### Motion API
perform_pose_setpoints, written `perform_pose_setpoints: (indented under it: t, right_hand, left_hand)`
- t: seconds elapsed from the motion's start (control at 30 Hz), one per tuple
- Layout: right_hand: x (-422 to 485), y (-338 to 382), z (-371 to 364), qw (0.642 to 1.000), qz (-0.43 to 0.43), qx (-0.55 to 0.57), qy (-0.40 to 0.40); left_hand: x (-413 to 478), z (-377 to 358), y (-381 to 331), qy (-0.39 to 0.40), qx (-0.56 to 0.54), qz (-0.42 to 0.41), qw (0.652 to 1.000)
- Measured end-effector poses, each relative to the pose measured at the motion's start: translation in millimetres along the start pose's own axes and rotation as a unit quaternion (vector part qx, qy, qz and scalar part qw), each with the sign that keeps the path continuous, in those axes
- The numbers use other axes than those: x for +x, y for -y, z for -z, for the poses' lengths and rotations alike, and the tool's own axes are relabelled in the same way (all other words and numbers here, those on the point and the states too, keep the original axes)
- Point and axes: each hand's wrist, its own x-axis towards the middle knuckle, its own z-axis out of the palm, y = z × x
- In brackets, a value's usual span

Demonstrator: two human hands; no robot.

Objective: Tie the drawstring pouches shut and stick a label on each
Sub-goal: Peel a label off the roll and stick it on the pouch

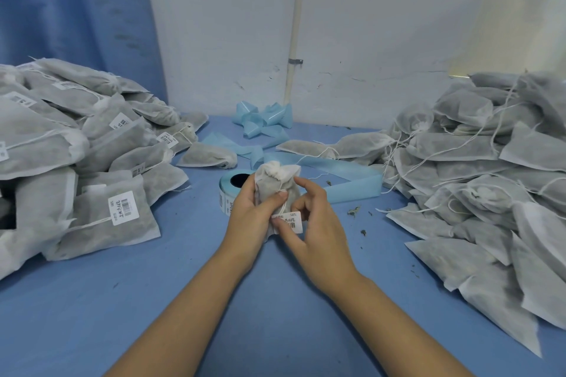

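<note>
Curled round the pouch (277, 182), our left hand (252, 208) holds it upright just above the table (275, 300), thumb across its front. Our right hand (317, 219) pinches a label (289, 222) between thumb and forefinger against the pouch's lower edge; whether the label is fully stuck down we cannot tell. The neck is gathered shut at the top, and a drawstring (284, 207) hangs down the front towards the label.

We judge the pouch light and soft: thin non-woven fabric over loose dry filling, so it will give under any press and creases easily. It is best held round the filled body, where the filling backs the fabric, and the label smoothed on there with a flat thumb. The string looks thin and should not be tugged.

Just behind the hands lies the roll (228, 193) of labels, with its pale blue backing (346, 184) trailing right and away in loops. On our left is a pile (92, 147) of pouches already labelled; on our right a pile (474, 177) with loose strings and no labels that we can see. Beyond are a white wall (229, 24) and a blue curtain (70, 3).
</note>
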Motion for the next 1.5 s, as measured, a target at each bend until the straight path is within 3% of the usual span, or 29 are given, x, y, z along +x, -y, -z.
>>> perform_pose_setpoints:
  t: [0.13, 0.23, 0.37, 0.47, 0.6, 0.77, 0.9, 1.23, 1.5]
  right_hand:
    - [1.1, -0.1, 0.7, 0.999, -0.035, 0.01, -0.03]
    - [2.2, 0.1, 1.2, 0.992, -0.095, 0.082, -0.028]
    - [5.6, -2.0, 4.0, 0.956, -0.183, 0.228, 0.022]
    - [9.5, -1.4, 9.5, 0.939, -0.207, 0.275, -0.014]
    - [11.7, 1.4, 10.8, 0.877, -0.26, 0.396, -0.075]
    - [12.5, 9.3, 10.5, 0.853, -0.263, 0.439, -0.097]
    - [11.7, 15.2, 2.3, 0.84, -0.28, 0.455, -0.098]
    - [16.7, 11.8, 7.1, 0.81, -0.286, 0.496, -0.129]
    - [17.1, 10.4, 5.5, 0.8, -0.288, 0.51, -0.128]
  left_hand:
    - [0.1, -1.5, -1.9, -0.01, 0.01, -0.009, 1.0]
    - [-0.1, -0.5, -2.1, -0.011, 0.022, 0.006, 1.0]
    - [0.8, 0.6, -2.7, -0.004, -0.001, 0.046, 0.999]
    - [0.4, -1.0, -2.9, 0.007, -0.029, 0.067, 0.997]
    - [-5.9, -9.0, 0.4, 0.036, 0.045, 0.038, 0.998]
    - [-12.1, -16.9, 3.2, 0.017, 0.143, 0.02, 0.989]
    - [-12.9, -19.5, 5.7, 0.061, 0.179, 0.027, 0.982]
    - [-5.8, -7.5, 7.9, 0.063, 0.046, 0.092, 0.993]
    - [-3.9, -3.5, 3.6, 0.062, 0.048, 0.11, 0.991]
